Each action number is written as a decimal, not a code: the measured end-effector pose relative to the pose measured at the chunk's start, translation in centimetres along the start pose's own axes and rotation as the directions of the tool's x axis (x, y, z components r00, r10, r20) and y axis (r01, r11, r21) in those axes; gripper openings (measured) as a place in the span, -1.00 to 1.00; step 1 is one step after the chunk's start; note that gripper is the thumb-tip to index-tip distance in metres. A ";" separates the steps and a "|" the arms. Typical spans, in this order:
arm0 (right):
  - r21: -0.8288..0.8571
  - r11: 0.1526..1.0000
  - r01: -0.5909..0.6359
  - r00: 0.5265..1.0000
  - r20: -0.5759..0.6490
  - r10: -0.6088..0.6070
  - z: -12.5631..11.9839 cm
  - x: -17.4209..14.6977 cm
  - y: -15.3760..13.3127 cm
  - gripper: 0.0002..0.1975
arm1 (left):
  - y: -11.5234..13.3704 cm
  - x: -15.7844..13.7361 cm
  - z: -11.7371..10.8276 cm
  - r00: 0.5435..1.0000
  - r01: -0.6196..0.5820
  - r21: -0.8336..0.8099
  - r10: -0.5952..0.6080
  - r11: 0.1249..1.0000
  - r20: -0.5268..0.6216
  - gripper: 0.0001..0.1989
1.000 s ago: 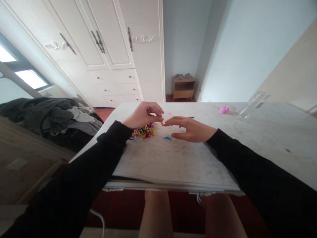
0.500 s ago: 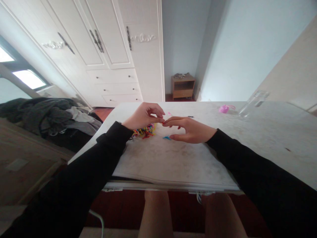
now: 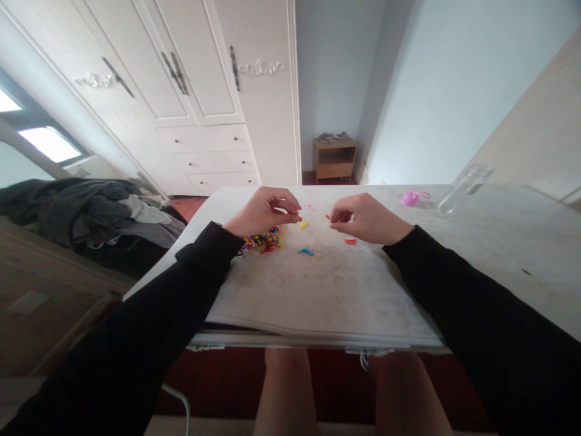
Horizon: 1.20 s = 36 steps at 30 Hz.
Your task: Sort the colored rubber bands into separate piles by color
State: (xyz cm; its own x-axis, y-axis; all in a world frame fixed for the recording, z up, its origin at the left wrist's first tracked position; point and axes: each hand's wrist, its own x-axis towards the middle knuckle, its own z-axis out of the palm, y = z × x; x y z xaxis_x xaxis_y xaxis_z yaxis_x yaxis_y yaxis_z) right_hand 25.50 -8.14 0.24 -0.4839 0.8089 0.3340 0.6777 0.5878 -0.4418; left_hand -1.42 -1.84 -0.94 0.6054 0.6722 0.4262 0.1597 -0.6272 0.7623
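My left hand (image 3: pixel 267 212) hovers over the white table with thumb and fingertips drawn together in a pinch; whatever is between them is too small to make out. Just below it lies a pile of small multicoloured rubber bands (image 3: pixel 265 240). My right hand (image 3: pixel 370 218) is closed, with a bit of a red rubber band (image 3: pixel 328 217) poking out at its fingertips. Small sorted clumps lie around: yellow bands (image 3: pixel 304 224) between the hands, blue bands (image 3: pixel 306 251) nearer me, red bands (image 3: pixel 350 241) under my right hand, and a pink band (image 3: pixel 311 207) farther back.
A pink round object with a loop (image 3: pixel 410 198) and a clear glass bottle lying tilted (image 3: pixel 463 191) are at the table's far right. The table's front edge (image 3: pixel 318 340) runs above my legs. Dark clothes (image 3: pixel 100 212) are heaped at left.
My right hand has drawn away from my left fingertips, to the right, carrying the red band. The yellow and red clumps now show. My left hand has stayed almost still.
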 end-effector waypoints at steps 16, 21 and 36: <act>-0.104 0.976 -0.192 0.902 0.373 0.217 -2.8 -0.9 1.7 -0.91 | -0.2 -0.1 0.0 0.998 0.052 -0.041 -0.051 0.998 0.038 -0.78; -0.115 0.974 -0.195 0.886 0.406 0.225 -2.8 -1.0 1.4 -0.90 | -0.5 -0.1 -0.1 0.997 0.058 -0.029 -0.057 0.998 0.052 -0.77; 0.057 0.988 0.141 0.987 0.065 -0.144 1.2 -0.1 -0.6 -0.80 | -0.9 0.0 -0.1 0.999 0.006 0.004 -0.006 1.000 0.046 -0.78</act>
State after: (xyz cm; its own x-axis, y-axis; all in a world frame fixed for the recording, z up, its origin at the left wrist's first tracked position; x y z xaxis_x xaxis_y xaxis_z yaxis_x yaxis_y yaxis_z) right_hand 24.46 -8.58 -0.48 -0.6116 0.7146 0.3396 0.5701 0.6957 -0.4371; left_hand -1.60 -1.23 -1.59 0.6395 0.6572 0.3990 0.1663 -0.6249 0.7627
